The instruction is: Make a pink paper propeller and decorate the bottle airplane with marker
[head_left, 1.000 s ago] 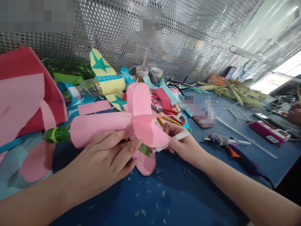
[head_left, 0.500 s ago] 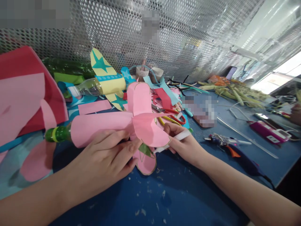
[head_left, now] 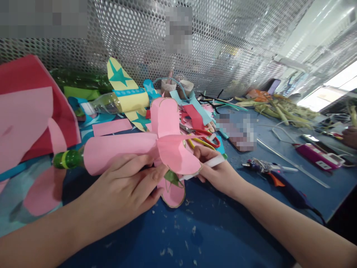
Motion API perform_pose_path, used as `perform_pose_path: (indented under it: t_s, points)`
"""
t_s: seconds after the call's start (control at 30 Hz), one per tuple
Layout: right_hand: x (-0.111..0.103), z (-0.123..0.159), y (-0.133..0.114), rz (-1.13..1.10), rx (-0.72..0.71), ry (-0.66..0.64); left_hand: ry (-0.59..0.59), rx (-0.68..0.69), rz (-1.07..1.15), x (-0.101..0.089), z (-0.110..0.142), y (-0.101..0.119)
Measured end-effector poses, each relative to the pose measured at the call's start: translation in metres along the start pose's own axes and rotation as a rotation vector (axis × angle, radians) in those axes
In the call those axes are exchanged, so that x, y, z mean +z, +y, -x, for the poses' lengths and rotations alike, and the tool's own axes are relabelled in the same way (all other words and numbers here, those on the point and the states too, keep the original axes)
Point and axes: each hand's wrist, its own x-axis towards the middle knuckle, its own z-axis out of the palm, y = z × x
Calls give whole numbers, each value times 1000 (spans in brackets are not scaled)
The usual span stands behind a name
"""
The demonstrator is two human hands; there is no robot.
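A green glass-like bottle [head_left: 60,160] wrapped in pink paper [head_left: 119,147] lies on its side, its neck to the left. Pink paper fins [head_left: 167,117] stand out at its right end, some with a drawn line along the edge. My left hand [head_left: 131,182] is closed over the wrapped body and a lower fin. By its fingertips is a green leaf-like shape [head_left: 173,178]. Pinched in my right hand [head_left: 216,167] is a white pen [head_left: 214,161], its tip at the green shape and lower fin, partly behind the front fin.
Red-handled scissors [head_left: 206,136] lie among paper scraps behind the fins. A yellow paper plane [head_left: 134,100] with teal stars stands further back. To the right are a glue gun [head_left: 281,182], a purple power strip [head_left: 320,156] and dry husks [head_left: 281,108]. Another person's hand [head_left: 350,137] shows at the right edge.
The pen tip has shifted slightly left, and the pen lies a little flatter. My left hand and the wrapped bottle have stayed in place.
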Motion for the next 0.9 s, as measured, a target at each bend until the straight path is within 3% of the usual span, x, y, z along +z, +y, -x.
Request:
perform_pose_path:
  t_s: [0.73,0.9]
  points:
    - [0,0,-1,7,2,-14,16,-8,15,-3,-3,0]
    - [1,0,-1,5,2,-14,2,-91,27,2,2,2]
